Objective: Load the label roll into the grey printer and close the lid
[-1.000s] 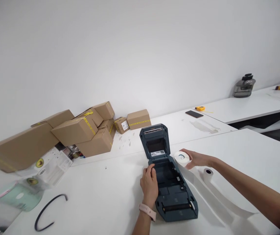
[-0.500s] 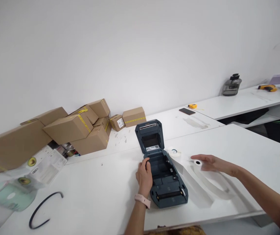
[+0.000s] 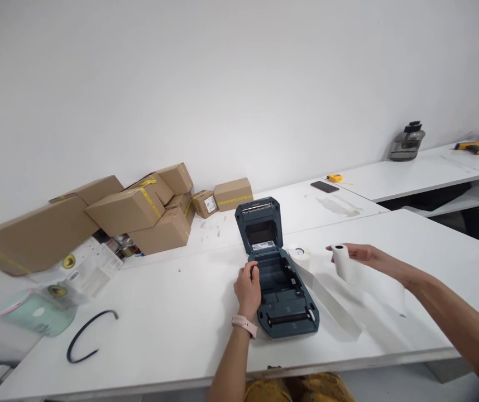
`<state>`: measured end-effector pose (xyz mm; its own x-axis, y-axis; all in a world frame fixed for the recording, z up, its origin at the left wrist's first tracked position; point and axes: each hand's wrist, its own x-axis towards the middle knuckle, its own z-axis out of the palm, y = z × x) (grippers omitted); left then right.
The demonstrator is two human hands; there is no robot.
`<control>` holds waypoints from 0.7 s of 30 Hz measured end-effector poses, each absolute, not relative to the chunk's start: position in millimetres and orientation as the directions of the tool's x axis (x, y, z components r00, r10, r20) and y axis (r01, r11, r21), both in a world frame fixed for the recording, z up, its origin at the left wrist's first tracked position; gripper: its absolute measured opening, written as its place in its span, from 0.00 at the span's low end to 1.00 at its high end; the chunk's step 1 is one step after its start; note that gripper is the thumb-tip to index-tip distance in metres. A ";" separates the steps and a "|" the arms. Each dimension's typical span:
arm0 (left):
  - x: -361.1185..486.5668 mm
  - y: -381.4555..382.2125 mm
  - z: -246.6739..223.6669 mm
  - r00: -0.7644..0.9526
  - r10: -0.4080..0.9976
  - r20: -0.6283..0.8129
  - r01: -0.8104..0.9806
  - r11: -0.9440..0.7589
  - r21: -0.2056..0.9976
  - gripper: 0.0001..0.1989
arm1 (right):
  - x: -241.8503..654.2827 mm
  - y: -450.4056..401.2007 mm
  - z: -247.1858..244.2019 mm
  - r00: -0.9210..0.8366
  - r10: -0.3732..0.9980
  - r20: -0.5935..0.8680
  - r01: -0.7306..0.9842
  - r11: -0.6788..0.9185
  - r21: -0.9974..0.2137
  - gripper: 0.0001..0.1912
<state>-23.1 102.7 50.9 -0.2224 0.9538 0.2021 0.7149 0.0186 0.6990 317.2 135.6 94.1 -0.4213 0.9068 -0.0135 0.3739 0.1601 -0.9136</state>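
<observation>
A dark blue-grey label printer (image 3: 285, 298) lies on the white table with its lid (image 3: 260, 226) raised and its inside bare to view. My left hand (image 3: 248, 287), with a pink band at the wrist, grips the printer's left edge, fingers curled over the rim. In my right hand (image 3: 359, 254) is a small white paper roll (image 3: 341, 265), held by its side above the table, its dark core facing up. Loose paper seems to hang from it. Just right of the printer sits a second white roll (image 3: 300, 258), its unwound strip (image 3: 334, 307) running toward the table's front.
Stacked cardboard boxes (image 3: 124, 211) stand at the back left. A mint-green pouch (image 3: 38, 315) and a black curved band (image 3: 76, 329) lie at left. Farther back are a phone (image 3: 324, 186), a yellow tape measure (image 3: 334, 177) and a jug (image 3: 407, 144). Another person's hand shows at far right.
My right hand has lifted the small paper roll off the table, and its trailing paper has come up with it. My left hand stays on the printer. The view has shifted slightly.
</observation>
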 end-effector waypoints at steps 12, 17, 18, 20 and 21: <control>-23.7 102.9 48.8 -0.228 0.958 0.176 0.636 0.009 0.772 0.18 | 131.4 176.9 98.9 -0.792 0.594 -0.140 0.610 0.760 -0.223 0.10; -23.3 106.3 46.6 -0.160 0.971 0.178 0.591 -0.050 0.805 0.16 | 126.5 181.3 79.9 -0.805 0.560 -0.193 0.586 0.802 -0.117 0.07; -23.4 107.0 45.6 -0.147 0.973 0.176 0.587 -0.057 0.807 0.17 | 125.8 181.2 79.1 -0.808 0.556 -0.196 0.580 0.808 -0.102 0.08; -23.5 107.9 43.5 -0.122 0.977 0.172 0.583 -0.070 0.809 0.19 | 123.8 181.4 78.2 -0.810 0.552 -0.200 0.574 0.815 -0.078 0.09; -23.5 107.7 42.8 -0.112 0.979 0.171 0.582 -0.075 0.809 0.19 | 122.9 181.7 77.9 -0.810 0.552 -0.201 0.574 0.816 -0.071 0.10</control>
<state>-23.5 107.7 42.8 -0.1118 0.9788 0.1715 0.5823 -0.0753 0.8095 122.9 181.7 77.9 -0.8096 0.5515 -0.2007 0.5735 0.8161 -0.0709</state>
